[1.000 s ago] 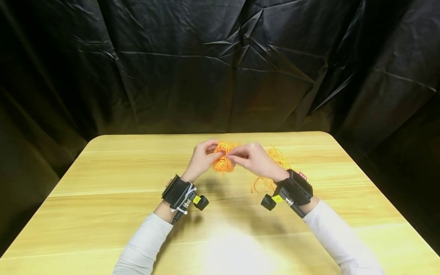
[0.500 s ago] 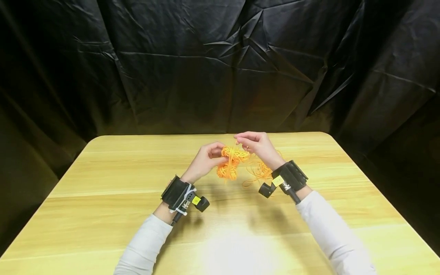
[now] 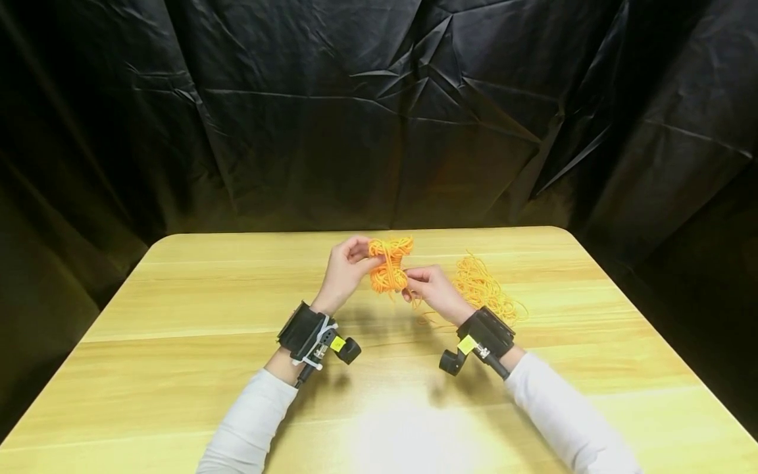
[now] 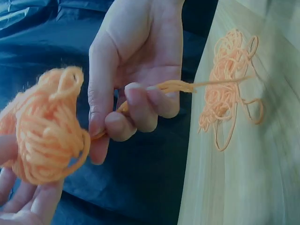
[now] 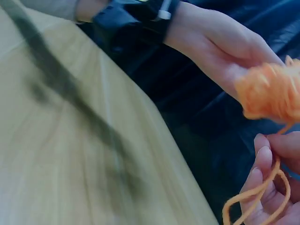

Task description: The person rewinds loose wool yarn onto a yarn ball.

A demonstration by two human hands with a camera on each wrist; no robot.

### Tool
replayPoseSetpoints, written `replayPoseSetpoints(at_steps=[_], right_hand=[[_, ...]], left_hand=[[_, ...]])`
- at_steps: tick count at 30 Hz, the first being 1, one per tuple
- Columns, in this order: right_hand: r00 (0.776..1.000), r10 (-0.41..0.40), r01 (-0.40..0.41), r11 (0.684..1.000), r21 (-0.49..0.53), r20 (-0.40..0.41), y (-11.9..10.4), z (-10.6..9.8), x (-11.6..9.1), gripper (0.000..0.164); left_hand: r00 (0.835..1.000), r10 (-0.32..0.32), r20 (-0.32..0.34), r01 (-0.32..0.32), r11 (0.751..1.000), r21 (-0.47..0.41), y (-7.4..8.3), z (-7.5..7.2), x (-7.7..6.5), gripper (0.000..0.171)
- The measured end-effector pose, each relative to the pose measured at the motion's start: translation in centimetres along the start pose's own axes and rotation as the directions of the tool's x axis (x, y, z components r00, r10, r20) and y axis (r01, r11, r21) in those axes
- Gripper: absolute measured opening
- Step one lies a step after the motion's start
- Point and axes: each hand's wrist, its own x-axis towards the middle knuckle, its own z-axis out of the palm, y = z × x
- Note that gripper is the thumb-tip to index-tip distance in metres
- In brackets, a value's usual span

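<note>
A bundle of orange yarn (image 3: 388,279), wound tight round its middle and puffed at both ends, is held up above the table. My left hand (image 3: 345,271) grips it from the left, thumb across the front. Below and to the right, my right hand (image 3: 435,289) pinches the yarn strand leading off the bundle. In the left wrist view, that strand runs between the thumb and curled fingers of the right hand (image 4: 136,89) and trails out toward the table. Loops of the strand (image 5: 276,187) hang from these fingers in the right wrist view.
A loose tangle of orange yarn (image 3: 482,286) lies on the wooden table (image 3: 177,368), right of the hands and partly behind the right wrist. A dark sheet (image 3: 308,145) hangs beyond the far table edge. Each wrist wears a strapped camera.
My right hand went from the bundle's front up over its top, then down to its lower right side with the strand. My left hand tilted the bundle and brought it back.
</note>
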Motion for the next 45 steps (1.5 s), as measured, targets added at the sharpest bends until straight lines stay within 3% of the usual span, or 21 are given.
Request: replayPoseSetpoints(at_steps=[5, 11, 18, 22, 24, 28, 32, 36, 39, 42, 45], right_hand=[[0.994, -0.094, 0.105, 0.973, -0.204, 0.063, -0.4, 0.7, -0.9, 0.026], [0.977, -0.156, 0.207, 0.868, -0.451, 0.149, -2.1, 1.1, -1.9, 0.019], [0.930, -0.303, 0.365, 0.709, -0.603, 0.208, -5.4, 0.5, -2.1, 0.012], [0.920, -0.344, 0.381, 0.678, -0.628, 0.187, -7.0, -0.2, -1.8, 0.012], [0.921, -0.351, 0.374, 0.682, -0.628, 0.167, -7.5, -0.7, -1.5, 0.012], [0.929, -0.351, 0.349, 0.720, -0.600, 0.119, -8.0, -1.6, -0.7, 0.012], [0.948, -0.314, 0.295, 0.804, -0.516, 0.053, -8.3, -2.7, 0.0, 0.013], [0.972, -0.235, 0.224, 0.912, -0.345, 0.009, -7.9, -3.7, 0.5, 0.018], [0.982, -0.190, 0.184, 0.956, -0.227, -0.001, -7.0, -4.2, 0.9, 0.023], [0.991, -0.132, 0.128, 0.982, -0.141, -0.017, -5.7, -4.2, 1.1, 0.027], [0.998, -0.049, 0.047, 0.996, -0.071, -0.035, -4.2, -3.8, 1.0, 0.027]], left_hand=[[0.996, 0.009, -0.088, -0.009, 1.000, -0.001, -0.1, 0.1, 0.2, 0.020], [0.991, 0.044, -0.125, -0.035, 0.997, 0.070, -0.4, 0.0, 0.2, 0.019], [0.994, 0.071, -0.082, -0.058, 0.987, 0.152, -0.8, 0.1, 0.2, 0.019], [0.998, 0.054, -0.020, -0.051, 0.988, 0.147, -1.0, 0.5, -0.1, 0.019], [0.999, 0.047, 0.020, -0.050, 0.989, 0.143, -1.1, 0.7, -0.3, 0.019], [0.992, 0.037, 0.122, -0.052, 0.991, 0.121, -1.1, 1.0, -0.6, 0.019], [0.977, 0.023, 0.210, -0.050, 0.991, 0.124, -0.9, 0.9, -0.7, 0.022], [0.954, -0.005, 0.300, -0.035, 0.991, 0.128, -0.6, 0.7, -0.8, 0.023], [0.931, -0.012, 0.364, -0.023, 0.995, 0.093, -0.4, 0.6, -0.8, 0.024], [0.922, -0.006, 0.386, 0.001, 1.000, 0.014, -0.3, 0.5, -0.8, 0.024], [0.936, -0.015, 0.351, 0.038, 0.998, -0.058, -0.2, 0.4, -0.8, 0.024]])
